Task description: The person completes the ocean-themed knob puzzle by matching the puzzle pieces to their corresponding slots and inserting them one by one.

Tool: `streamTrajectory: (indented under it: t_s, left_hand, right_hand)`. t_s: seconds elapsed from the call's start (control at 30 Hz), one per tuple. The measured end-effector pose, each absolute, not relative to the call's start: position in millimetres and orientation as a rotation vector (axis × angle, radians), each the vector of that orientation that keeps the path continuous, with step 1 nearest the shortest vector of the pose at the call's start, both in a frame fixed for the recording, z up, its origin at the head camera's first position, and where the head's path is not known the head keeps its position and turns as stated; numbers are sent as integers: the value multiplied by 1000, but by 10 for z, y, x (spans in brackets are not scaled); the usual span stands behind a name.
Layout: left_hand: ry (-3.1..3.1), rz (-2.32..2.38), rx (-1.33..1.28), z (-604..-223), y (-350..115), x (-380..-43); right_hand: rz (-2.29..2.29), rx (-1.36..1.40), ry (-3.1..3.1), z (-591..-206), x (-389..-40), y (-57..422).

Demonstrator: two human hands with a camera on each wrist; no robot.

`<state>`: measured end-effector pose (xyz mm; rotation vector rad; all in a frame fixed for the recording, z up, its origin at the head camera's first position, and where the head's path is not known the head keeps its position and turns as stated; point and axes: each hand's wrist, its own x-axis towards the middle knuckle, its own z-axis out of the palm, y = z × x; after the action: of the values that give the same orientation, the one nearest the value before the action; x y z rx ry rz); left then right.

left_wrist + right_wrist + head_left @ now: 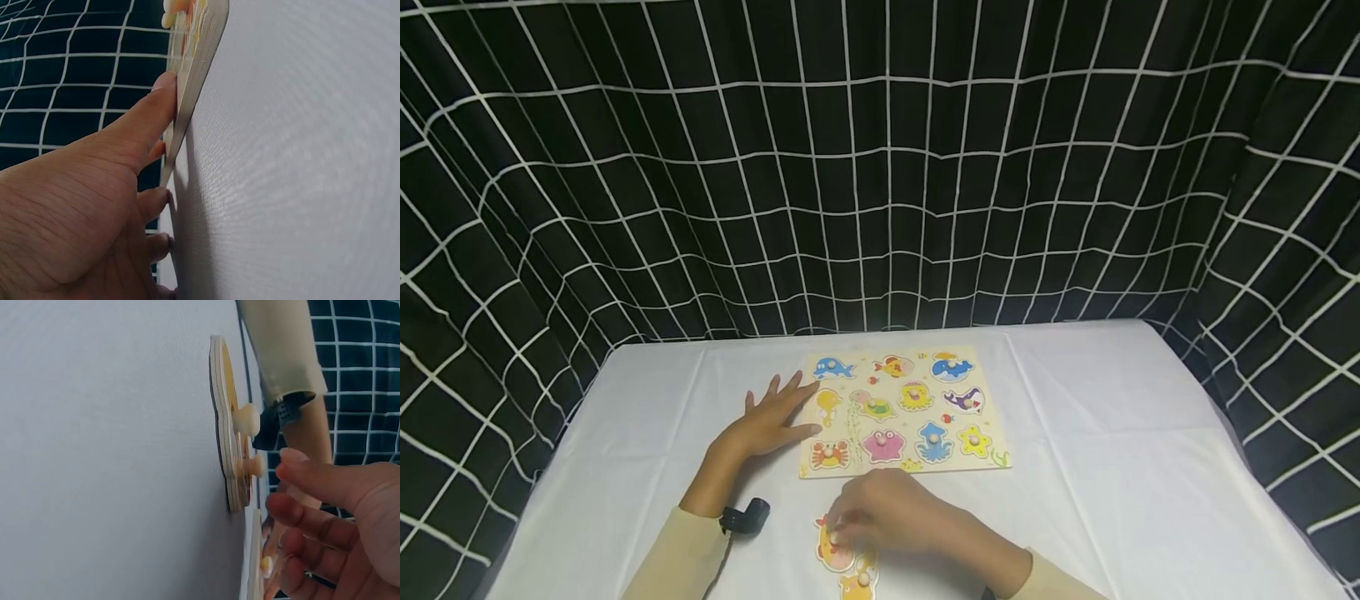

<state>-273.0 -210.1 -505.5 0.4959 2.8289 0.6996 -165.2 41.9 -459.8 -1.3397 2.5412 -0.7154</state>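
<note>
A wooden peg puzzle board (857,387) with sea-animal pictures lies on the table. Spread fingers of my left hand (767,425) rest at its left edge; the left wrist view has the thumb (164,94) against the board's side. Nearer my body, my right hand (887,510) hovers over a red-and-yellow fish puzzle piece (835,557), partly covering it. In the right wrist view, its thumb and fingers are loosely bent beside the knobs, with a small gap. A yellow seahorse puzzle piece (853,588) lies just below the fish, its knob (248,420) pointing up.
Several knobbed pieces sit in the board, among them a crab (829,454), a blue squid (934,442) and a yellow starfish (974,442). A white cloth (1090,467) covers the table. Black curtains with white grid lines (887,183) enclose its back and sides.
</note>
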Motion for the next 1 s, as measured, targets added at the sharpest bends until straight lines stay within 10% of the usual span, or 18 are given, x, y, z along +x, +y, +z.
streamTrajectory:
  t_s: [1.0]
  left_hand:
    - [2837, 675, 477, -5083, -2095, -2742]
  right_hand:
    - [-530, -1415, 2633, -4647, -1629, 434]
